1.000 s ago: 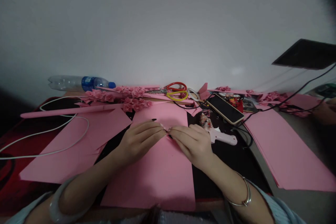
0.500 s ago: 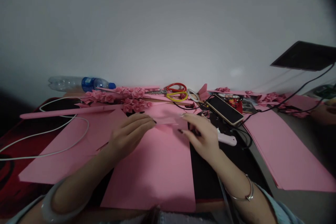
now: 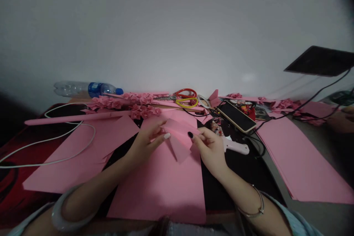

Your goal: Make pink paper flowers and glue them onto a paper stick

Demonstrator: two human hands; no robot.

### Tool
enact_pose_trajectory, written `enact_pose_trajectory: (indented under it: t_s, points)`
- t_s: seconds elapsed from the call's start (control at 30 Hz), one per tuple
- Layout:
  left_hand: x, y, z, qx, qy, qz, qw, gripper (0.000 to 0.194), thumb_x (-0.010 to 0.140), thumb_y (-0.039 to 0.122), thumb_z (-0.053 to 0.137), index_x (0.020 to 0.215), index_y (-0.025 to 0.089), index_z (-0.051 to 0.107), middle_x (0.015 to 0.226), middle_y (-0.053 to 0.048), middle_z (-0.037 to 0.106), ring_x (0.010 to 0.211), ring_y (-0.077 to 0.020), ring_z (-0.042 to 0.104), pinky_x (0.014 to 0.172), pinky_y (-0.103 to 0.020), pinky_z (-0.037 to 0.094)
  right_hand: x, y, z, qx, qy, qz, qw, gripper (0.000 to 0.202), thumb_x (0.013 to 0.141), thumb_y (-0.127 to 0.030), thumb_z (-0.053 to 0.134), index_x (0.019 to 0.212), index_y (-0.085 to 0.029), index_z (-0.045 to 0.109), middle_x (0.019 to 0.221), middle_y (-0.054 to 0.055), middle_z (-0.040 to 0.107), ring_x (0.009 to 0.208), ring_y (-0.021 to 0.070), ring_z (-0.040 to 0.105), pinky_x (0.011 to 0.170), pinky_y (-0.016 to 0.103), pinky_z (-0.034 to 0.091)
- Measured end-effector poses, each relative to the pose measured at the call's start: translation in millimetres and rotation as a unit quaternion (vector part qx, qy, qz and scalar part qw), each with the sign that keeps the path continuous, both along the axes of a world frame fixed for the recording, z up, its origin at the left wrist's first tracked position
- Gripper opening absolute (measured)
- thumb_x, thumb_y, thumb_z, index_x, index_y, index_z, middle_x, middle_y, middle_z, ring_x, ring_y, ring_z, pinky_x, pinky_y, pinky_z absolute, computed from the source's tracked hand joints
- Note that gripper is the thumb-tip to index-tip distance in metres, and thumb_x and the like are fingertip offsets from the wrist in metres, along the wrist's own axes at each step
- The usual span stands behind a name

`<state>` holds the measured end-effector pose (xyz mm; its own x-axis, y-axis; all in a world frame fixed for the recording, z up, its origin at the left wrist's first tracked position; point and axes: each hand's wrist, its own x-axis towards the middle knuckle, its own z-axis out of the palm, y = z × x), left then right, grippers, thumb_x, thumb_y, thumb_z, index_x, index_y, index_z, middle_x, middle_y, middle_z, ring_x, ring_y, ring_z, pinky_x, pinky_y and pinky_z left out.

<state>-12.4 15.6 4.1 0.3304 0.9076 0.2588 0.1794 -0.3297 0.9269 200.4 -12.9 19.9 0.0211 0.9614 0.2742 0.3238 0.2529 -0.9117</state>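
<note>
Between my two hands is a small folded piece of pink paper, raised over a large pink sheet. My left hand pinches its left side, with the thumb on the near face. On the right side, my right hand grips it between thumb and fingers. One corner of the piece points down toward me, and its creases spread apart. Behind the hands lie bunches of pink paper flowers and a long pink paper rod. To the right of my right hand rests a white-handled tool.
Scissors with red and yellow handles lie near the wall. A phone and black cables are at the back right. More pink sheets lie to the right. A plastic bottle lies on its side at the back left, near a white cable.
The small paper has been lifted off the large sheet and its folds now stand apart. My hands have gone from flattened over it to gripping its two sides.
</note>
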Motion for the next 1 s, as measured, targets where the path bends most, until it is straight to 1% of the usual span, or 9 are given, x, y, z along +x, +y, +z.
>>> enact_pose_trajectory:
  t_s: [0.07,0.2,0.27,0.47,0.63,0.73,0.8,0.9,1.0]
  points:
    - [4,-2,0.8,-0.048,-0.005,-0.004,0.999,0.036,0.090,0.038,0.056,0.119,0.018,0.057,0.105,-0.010,0.069,0.095,-0.0234,0.066,0.083,-0.037,0.055,-1,-1,-1.0,-0.024,0.007,0.004,1.000,0.023,0.086,-0.034,0.059,0.070,-0.017,0.059,0.053,-0.005,0.047,0.049,0.0092,0.038,0.049,0.023,0.029]
    - [6,-1,-2.1,-0.074,-0.066,0.098,0.990,0.039,0.085,0.041,0.063,0.115,0.020,0.050,0.116,-0.009,0.060,0.098,-0.0201,0.062,0.083,-0.034,0.053,0,0,-2.4,-0.025,0.021,-0.012,0.999,0.019,0.085,-0.032,0.058,0.074,-0.017,0.060,0.057,-0.003,0.051,0.052,0.0103,0.043,0.052,0.023,0.033]
    - [6,0,-3.7,-0.088,-0.072,0.113,0.987,0.032,0.084,0.042,0.064,0.104,0.020,0.052,0.108,-0.006,0.060,0.093,-0.0177,0.061,0.081,-0.032,0.052,1,2,-3.4,-0.028,0.035,-0.020,0.999,0.016,0.084,-0.031,0.058,0.078,-0.017,0.061,0.058,-0.003,0.051,0.052,0.0108,0.045,0.053,0.024,0.034]
    - [9,-4,-0.3,-0.141,-0.081,-0.023,0.986,0.025,0.088,0.042,0.057,0.091,0.016,0.061,0.089,-0.003,0.063,0.084,-0.0166,0.061,0.081,-0.033,0.052,0,1,-7.2,-0.030,0.004,0.011,0.999,0.018,0.086,-0.029,0.056,0.089,-0.015,0.067,0.055,-0.004,0.052,0.049,0.0100,0.044,0.049,0.023,0.032]
    - [7,-3,-3.1,-0.170,-0.121,0.009,0.978,0.027,0.085,0.043,0.061,0.080,0.017,0.055,0.071,0.003,0.051,0.066,-0.0108,0.052,0.068,-0.026,0.050,-1,0,-3.9,-0.005,-0.021,0.072,0.997,0.030,0.085,-0.026,0.059,0.112,-0.017,0.069,0.061,-0.001,0.061,0.053,0.0123,0.053,0.052,0.024,0.041]
    - [5,-1,-0.8,-0.180,-0.120,0.012,0.976,0.026,0.085,0.042,0.062,0.081,0.018,0.055,0.068,0.005,0.047,0.062,-0.0092,0.047,0.061,-0.021,0.045,0,1,-1.2,-0.022,0.061,0.111,0.992,0.032,0.086,-0.037,0.060,0.111,-0.021,0.071,0.089,0.007,0.072,0.068,0.0164,0.063,0.063,0.028,0.051]
    - [4,-1,4.1,-0.170,-0.107,0.004,0.980,0.025,0.085,0.041,0.061,0.079,0.018,0.054,0.066,0.005,0.045,0.059,-0.0092,0.043,0.057,-0.020,0.040,0,3,-0.5,-0.068,0.151,0.119,0.979,0.034,0.089,-0.045,0.057,0.110,-0.023,0.072,0.096,0.008,0.072,0.073,0.0169,0.064,0.068,0.030,0.053]
    - [2,-1,11.2,-0.128,-0.028,-0.031,0.991,0.031,0.088,0.038,0.056,0.067,0.018,0.046,0.063,0.006,0.037,0.059,-0.0096,0.037,0.056,-0.021,0.035,-2,7,-0.6,-0.145,0.267,0.099,0.947,0.038,0.084,-0.043,0.066,0.117,-0.024,0.066,0.072,0.000,0.066,0.061,0.0121,0.058,0.062,0.025,0.050]
    - [0,1,13.5,-0.094,0.067,-0.091,0.989,0.035,0.091,0.037,0.049,0.063,0.017,0.043,0.064,0.005,0.033,0.061,-0.0102,0.033,0.056,-0.022,0.031,-3,10,-0.7,-0.180,0.302,0.072,0.933,0.060,0.073,-0.031,0.078,0.127,-0.023,0.055,0.058,-0.008,0.057,0.050,0.0077,0.049,0.052,0.019,0.044]
